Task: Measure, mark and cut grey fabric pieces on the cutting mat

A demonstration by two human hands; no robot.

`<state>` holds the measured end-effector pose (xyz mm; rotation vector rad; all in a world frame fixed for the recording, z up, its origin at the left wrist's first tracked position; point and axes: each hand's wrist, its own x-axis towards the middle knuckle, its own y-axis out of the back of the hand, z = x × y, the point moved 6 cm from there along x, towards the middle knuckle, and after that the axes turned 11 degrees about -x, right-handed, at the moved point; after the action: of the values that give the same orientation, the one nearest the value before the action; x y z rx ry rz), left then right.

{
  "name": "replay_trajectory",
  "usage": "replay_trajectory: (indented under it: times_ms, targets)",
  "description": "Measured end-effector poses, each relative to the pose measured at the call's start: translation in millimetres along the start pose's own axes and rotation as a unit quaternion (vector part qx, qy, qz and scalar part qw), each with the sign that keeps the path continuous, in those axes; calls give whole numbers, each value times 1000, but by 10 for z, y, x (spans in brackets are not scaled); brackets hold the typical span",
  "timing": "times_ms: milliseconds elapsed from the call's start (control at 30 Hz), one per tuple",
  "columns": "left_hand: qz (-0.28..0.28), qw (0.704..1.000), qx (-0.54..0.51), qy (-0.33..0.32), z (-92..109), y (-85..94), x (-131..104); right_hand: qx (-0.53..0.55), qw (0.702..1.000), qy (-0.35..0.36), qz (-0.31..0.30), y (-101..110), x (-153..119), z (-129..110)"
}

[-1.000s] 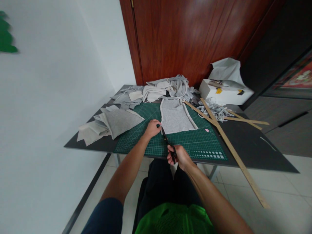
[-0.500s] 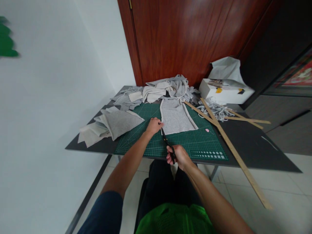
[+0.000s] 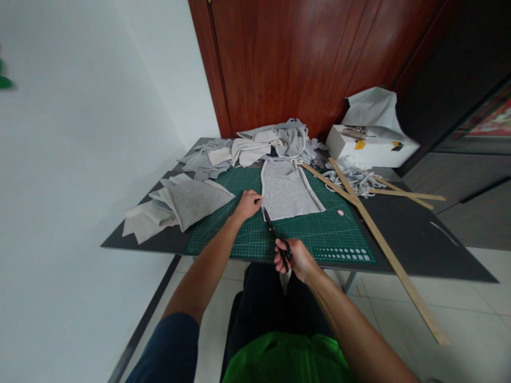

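A light grey fabric piece [image 3: 290, 191] with rolled side edges lies on the green cutting mat [image 3: 247, 236]. My right hand [image 3: 290, 256] is closed round the handles of black scissors [image 3: 272, 230], whose tips point at the fabric's lower left corner. At the fabric's left edge, my left hand [image 3: 249, 204] has its fingers pinched together; what they hold, if anything, is too small to make out. Left of that hand lies a stack of folded grey fabric [image 3: 194, 201].
Fabric pieces [image 3: 253, 149] are heaped at the back of the dark table [image 3: 419, 239]. Wooden rulers [image 3: 383, 244] cross at the right and overhang the front edge. Behind them are thin grey scraps [image 3: 355, 178] and a white box [image 3: 367, 149]. A pink disc [image 3: 340, 213] lies on the mat.
My left hand has shifted slightly left and up along the fabric's edge. The scissor tips now sit a little apart from it. The camera view has moved slightly.
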<state>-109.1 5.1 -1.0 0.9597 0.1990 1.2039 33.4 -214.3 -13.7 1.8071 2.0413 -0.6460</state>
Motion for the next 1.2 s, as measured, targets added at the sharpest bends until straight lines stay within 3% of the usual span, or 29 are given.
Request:
replay_trajectory:
  times_ms: [300,767,1200]
  targets:
    - [17,1000,-6,8,21,20,-24,-9,999,-33,17,-33,73,-98]
    - [19,1000,-10,2,-6,11,-14,-22,999,-22,11,-14,-11,-72]
    - [12,1000,-5,2,-14,0,-6,-33,999,-35,18,-47,106,-141]
